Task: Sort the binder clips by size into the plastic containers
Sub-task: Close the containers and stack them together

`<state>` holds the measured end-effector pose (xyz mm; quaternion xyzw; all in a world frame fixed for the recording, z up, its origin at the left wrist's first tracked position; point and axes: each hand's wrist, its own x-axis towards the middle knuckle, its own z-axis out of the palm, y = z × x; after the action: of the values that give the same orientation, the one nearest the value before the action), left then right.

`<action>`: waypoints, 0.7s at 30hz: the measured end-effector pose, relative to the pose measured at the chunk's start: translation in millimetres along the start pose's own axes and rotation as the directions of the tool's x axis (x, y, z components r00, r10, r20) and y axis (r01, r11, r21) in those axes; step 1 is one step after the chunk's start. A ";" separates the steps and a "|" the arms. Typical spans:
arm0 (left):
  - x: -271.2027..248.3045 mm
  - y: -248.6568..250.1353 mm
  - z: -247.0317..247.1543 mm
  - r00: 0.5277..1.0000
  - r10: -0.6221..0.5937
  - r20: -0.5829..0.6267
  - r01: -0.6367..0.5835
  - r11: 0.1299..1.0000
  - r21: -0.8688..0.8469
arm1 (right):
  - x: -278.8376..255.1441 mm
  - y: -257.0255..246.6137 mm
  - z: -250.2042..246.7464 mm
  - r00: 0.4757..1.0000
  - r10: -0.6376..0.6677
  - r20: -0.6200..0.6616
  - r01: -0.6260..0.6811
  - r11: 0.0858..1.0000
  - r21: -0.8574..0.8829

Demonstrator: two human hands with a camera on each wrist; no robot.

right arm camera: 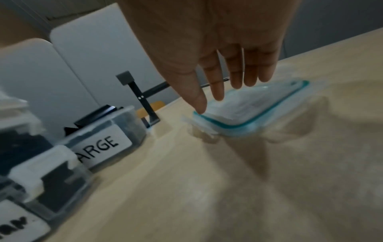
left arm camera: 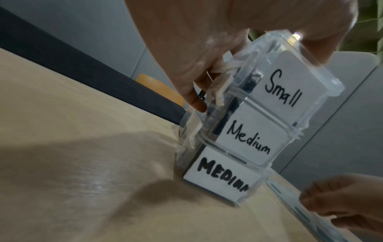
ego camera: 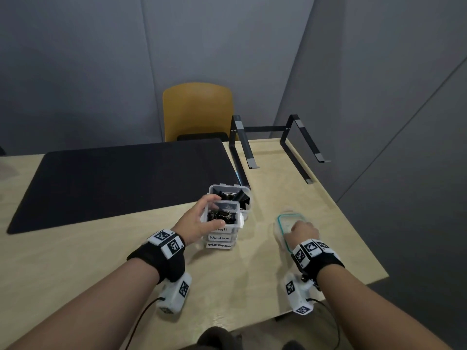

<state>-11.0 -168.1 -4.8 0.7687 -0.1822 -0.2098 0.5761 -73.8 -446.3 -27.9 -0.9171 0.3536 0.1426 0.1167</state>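
Three clear containers stand stacked on the table: one labelled Small (ego camera: 222, 214) (left arm camera: 290, 85) on top, Medium (left arm camera: 254, 139) under it, MEDIUM (left arm camera: 223, 176) at the bottom. The Small one is uncovered and holds small black binder clips. My left hand (ego camera: 202, 213) (left arm camera: 207, 65) grips it by its sides, thumb in front and fingers behind. Just behind the stack, an uncovered container labelled Large (ego camera: 231, 195) (right arm camera: 107, 140) holds big black clips. To the right, a clear lid with a teal seal (ego camera: 288, 222) (right arm camera: 259, 108) lies under my right hand (ego camera: 298, 227) (right arm camera: 223, 95), whose straight fingers reach over it, thumb tip at its near edge.
A black desk mat (ego camera: 121, 183) covers the far left of the wooden table (ego camera: 227, 286). A black laptop stand (ego camera: 278, 147) sits at the far right corner, with a yellow chair (ego camera: 197, 109) behind the table. The table's right edge runs close to the lid.
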 end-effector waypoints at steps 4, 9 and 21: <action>-0.2 -1.2 -1.2 1.000 0.003 0.009 -0.003 1.000 0.009 | 8.2 5.0 11.0 0.999 -0.017 0.034 0.019 0.998 -0.053; 0.0 -2.7 -3.3 1.000 -0.006 0.022 0.006 1.000 0.018 | -6.3 -5.8 -5.2 0.999 -0.036 0.027 0.036 0.999 -0.005; 3.1 5.6 -16.8 0.994 -0.021 0.111 0.010 0.995 0.098 | -46.0 -57.8 -61.3 0.869 -0.438 -0.229 0.488 0.833 0.260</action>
<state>0.3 -157.7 4.5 0.7842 -0.2181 -0.2481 0.5253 -56.0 -395.5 51.6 -0.9538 0.1464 -0.0211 0.2614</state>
